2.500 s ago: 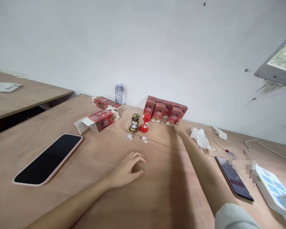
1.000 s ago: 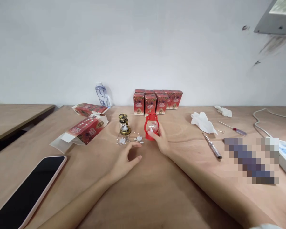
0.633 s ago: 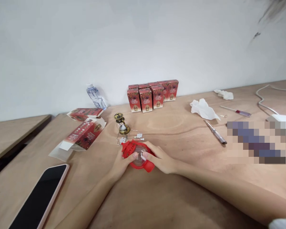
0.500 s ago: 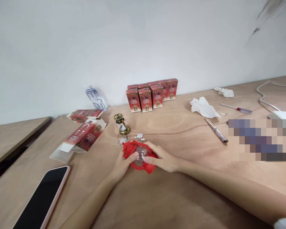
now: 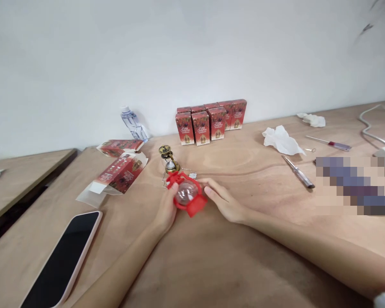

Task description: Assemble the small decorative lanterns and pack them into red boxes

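Observation:
A small red lantern [image 5: 195,206] with a clear round globe tilts between my hands, its wide end towards the lower right. My left hand [image 5: 167,208] grips its top end, thumb over the red frame. Beside the lantern's right edge is my right hand [image 5: 227,202], fingers apart and bent, holding nothing that I can make out. Just behind the lantern stands a bronze-coloured lantern [image 5: 169,160] with a clear globe. Thin bent wire pieces and a small white part [image 5: 193,175] lie behind the red lantern, partly hidden by it.
Several red boxes [image 5: 201,128] stand by the wall. Leftward are a bottle [image 5: 133,124], opened red packaging [image 5: 125,171] and a phone [image 5: 62,259]. On the right lie crumpled tissue [image 5: 282,140], two screwdrivers [image 5: 303,176], a white cable [image 5: 367,128] and a blurred-out patch.
My right hand has let go of the red lantern and moved slightly right. The lantern has turned in my left hand, showing more of its globe and frame. The view has shifted a little.

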